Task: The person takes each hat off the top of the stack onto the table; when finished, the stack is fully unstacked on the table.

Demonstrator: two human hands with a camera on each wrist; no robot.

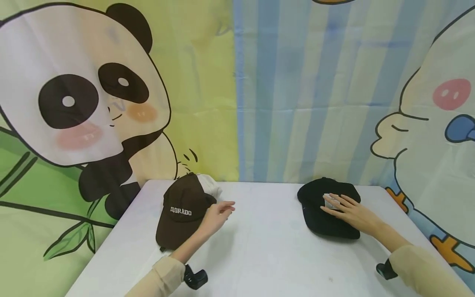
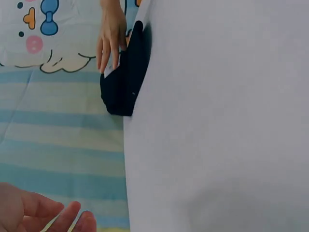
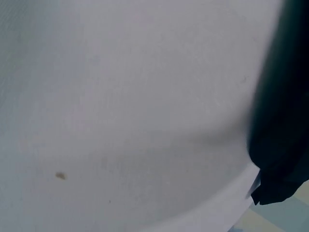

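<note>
On the right of the table lies a black cap (image 1: pixel 311 196) with a white patch (image 1: pixel 328 201) on its front. My right hand (image 1: pixel 352 212) lies over this cap, fingers extended across the patch. In the right wrist view only a dark edge of the black cap (image 3: pixel 285 140) shows. At the left a brown cap (image 1: pixel 183 196) with white lettering has its brim toward me, and a rounded white piece (image 1: pixel 209 185) shows behind it. Beside the brown cap, overlapping its right edge in the head view, is my left hand (image 1: pixel 216 218), fingers loosely bent around nothing.
Both caps lie on a white table (image 1: pixel 259 247) whose far edge meets a cartoon-printed curtain (image 1: pixel 282 90). Dark wrist devices, such as the left camera (image 1: pixel 195 278), stick out beside both sleeves. A small brown speck (image 3: pixel 60 175) marks the tabletop.
</note>
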